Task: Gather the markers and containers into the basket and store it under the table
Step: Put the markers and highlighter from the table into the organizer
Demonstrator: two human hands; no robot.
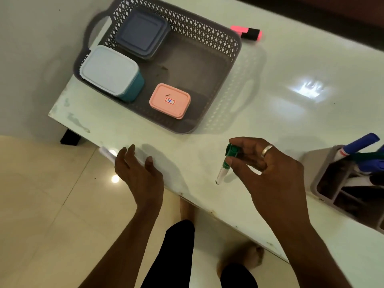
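Three containers sit in our basket (218,46), upper left; our right hand (268,169) pinches the green marker (225,163) loosely at centre, left hand (139,173) spread empty. It may slip, roll off the table edge.

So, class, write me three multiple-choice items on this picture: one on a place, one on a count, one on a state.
1. Where is the pink highlighter?
A in the basket
B on the table beyond the basket
C in the organiser

2. How many lidded containers are in the basket?
A two
B three
C five

3. What is the right hand doing?
A gripping a green marker
B resting flat
C lifting the basket

Key: B, it lies outside the far rim; B, blue, white and pink lids; A, fingers close on the cap end.
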